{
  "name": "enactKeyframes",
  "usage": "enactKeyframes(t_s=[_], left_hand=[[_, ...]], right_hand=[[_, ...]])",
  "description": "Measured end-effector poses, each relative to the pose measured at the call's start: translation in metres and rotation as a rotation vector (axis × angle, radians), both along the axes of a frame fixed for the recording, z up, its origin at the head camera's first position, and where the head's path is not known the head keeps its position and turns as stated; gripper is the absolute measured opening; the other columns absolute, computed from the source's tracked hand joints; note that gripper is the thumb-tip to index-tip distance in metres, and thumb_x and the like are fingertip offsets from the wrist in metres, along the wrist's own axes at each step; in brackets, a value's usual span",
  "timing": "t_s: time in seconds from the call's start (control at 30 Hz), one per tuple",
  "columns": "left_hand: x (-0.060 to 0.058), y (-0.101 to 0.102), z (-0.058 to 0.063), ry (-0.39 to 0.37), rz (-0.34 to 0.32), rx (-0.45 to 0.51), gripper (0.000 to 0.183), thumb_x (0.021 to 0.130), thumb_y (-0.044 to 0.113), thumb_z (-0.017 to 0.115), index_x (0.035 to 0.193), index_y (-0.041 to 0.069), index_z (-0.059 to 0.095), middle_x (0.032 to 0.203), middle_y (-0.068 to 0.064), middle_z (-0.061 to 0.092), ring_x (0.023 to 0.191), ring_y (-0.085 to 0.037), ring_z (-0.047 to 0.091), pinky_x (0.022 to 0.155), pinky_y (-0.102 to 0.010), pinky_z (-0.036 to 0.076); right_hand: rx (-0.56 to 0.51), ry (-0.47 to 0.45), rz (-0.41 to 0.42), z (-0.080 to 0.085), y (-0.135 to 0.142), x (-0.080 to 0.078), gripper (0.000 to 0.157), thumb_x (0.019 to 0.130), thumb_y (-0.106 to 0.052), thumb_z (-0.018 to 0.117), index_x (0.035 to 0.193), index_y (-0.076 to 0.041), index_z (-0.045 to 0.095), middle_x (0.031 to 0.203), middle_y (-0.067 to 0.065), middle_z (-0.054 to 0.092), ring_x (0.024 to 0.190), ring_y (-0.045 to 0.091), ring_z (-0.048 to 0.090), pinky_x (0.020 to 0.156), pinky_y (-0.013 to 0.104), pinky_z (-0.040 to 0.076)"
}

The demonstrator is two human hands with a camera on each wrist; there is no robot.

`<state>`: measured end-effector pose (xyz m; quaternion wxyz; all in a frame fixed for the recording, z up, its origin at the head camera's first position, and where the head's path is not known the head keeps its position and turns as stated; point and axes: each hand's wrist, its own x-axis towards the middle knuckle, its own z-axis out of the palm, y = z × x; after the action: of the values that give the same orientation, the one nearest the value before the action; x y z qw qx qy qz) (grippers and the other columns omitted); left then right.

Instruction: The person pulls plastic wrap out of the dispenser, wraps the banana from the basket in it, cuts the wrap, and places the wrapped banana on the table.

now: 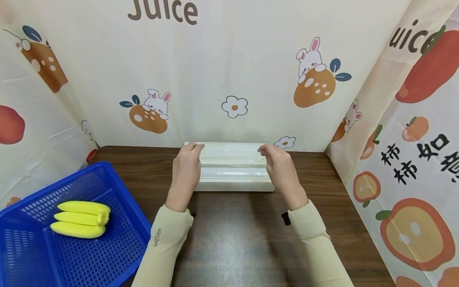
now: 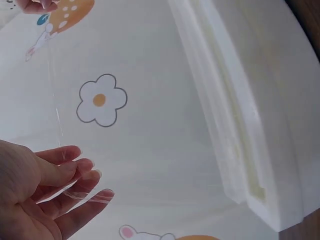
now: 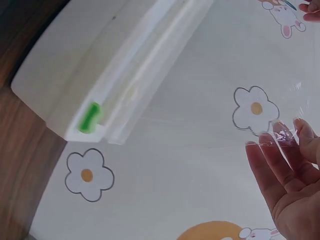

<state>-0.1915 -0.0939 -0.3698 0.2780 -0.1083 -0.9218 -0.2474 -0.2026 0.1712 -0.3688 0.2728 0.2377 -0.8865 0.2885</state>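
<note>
Your pale sleeves [image 1: 163, 247] come nearest, both forearms reaching forward over the brown table [image 1: 233, 239] and angling slightly inward. You hold your left hand [image 1: 187, 165] and right hand [image 1: 281, 167] at about the same height, one over each end of a long white box [image 1: 233, 186] that lies along the table's far edge, close to the printed curtain [image 1: 215, 59]. Your left thumb presses against your fingers, pinching clear film [image 3: 284, 134]; your right thumb and fingers pinch it too, the remaining fingers extended and slightly spread. The film stretches between your hands, its edge showing as a thin line. Near the table's left edge sits a blue basket [image 1: 138, 207] with yellow bananas [image 1: 82, 219] in it.
</note>
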Motion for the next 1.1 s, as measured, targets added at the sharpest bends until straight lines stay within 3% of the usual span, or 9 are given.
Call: enactKeyframes(t_s=[0.33, 1.1], left_hand=[[0.001, -0.002, 0.013, 0.03, 0.0, 0.009, 0.034, 0.092, -0.022, 0.056, 0.114, -0.006, 0.076, 0.11, -0.021, 0.074, 0.106, -0.042, 0.071, 0.076, -0.055, 0.062], [0.012, -0.001, 0.038, 0.159, -0.012, 0.053, 0.035, 0.093, -0.023, 0.054, 0.113, -0.006, 0.077, 0.108, -0.021, 0.074, 0.103, -0.041, 0.07, 0.074, -0.054, 0.062]], right_hand=[[0.022, -0.018, 0.001, 0.016, -0.001, 0.004, 0.013, 0.104, 0.006, 0.058, 0.107, 0.005, 0.071, 0.103, 0.019, 0.078, 0.096, 0.035, 0.075, 0.086, 0.048, 0.062], [0.022, 0.048, -0.006, 0.045, 0.001, 0.008, 0.017, 0.104, 0.009, 0.055, 0.108, 0.004, 0.071, 0.1, 0.019, 0.076, 0.094, 0.036, 0.073, 0.085, 0.049, 0.06]])
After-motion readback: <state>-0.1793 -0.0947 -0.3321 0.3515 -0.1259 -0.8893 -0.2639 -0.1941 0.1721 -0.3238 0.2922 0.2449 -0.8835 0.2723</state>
